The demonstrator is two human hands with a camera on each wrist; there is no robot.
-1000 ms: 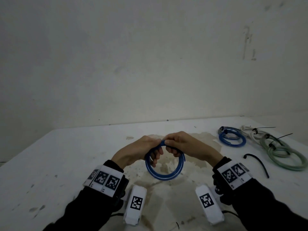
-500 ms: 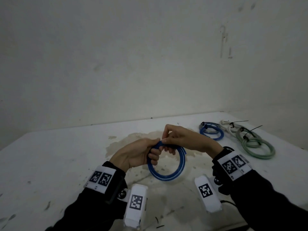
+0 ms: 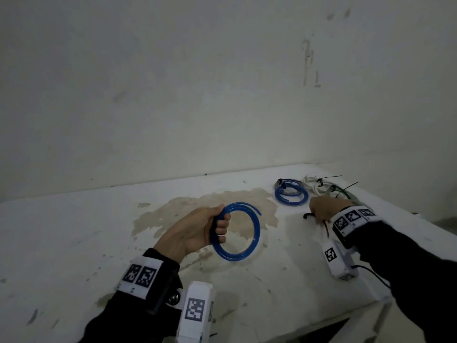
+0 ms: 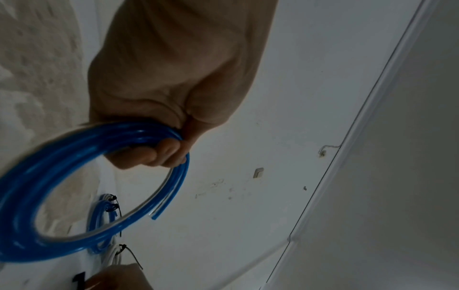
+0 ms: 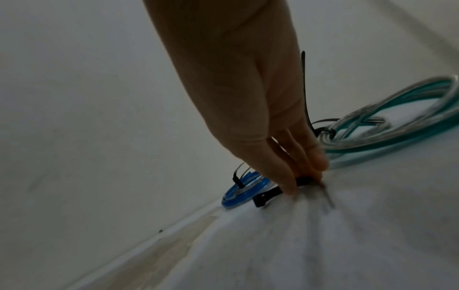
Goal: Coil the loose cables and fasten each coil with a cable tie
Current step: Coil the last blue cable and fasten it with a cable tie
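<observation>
My left hand [image 3: 218, 226] grips a coil of blue cable [image 3: 254, 233] by its left side, fingers curled through the loop, and holds it just above the table. One cut end sticks out at the coil's top right. The left wrist view shows the same coil [image 4: 62, 157] in the curled fingers [image 4: 159, 155]. My right hand [image 3: 321, 211] is down on the table at the right, on a loose black cable tie [image 3: 307, 215]. In the right wrist view thumb and fingertips [image 5: 315, 162] pinch the tie [image 5: 265, 197], whose head lies on the table to their left.
Behind the right hand lie tied coils: a blue one [image 3: 291, 196], a white one [image 3: 312, 184] and a green one [image 3: 346, 194], each with a black tie. The white table [image 3: 99, 243] has a brown stain in the middle. Its right corner edge runs close to my right forearm.
My right hand let go of the blue coil and moved right, down onto the black cable tie. The left hand now holds the coil alone, slightly lower and turned.
</observation>
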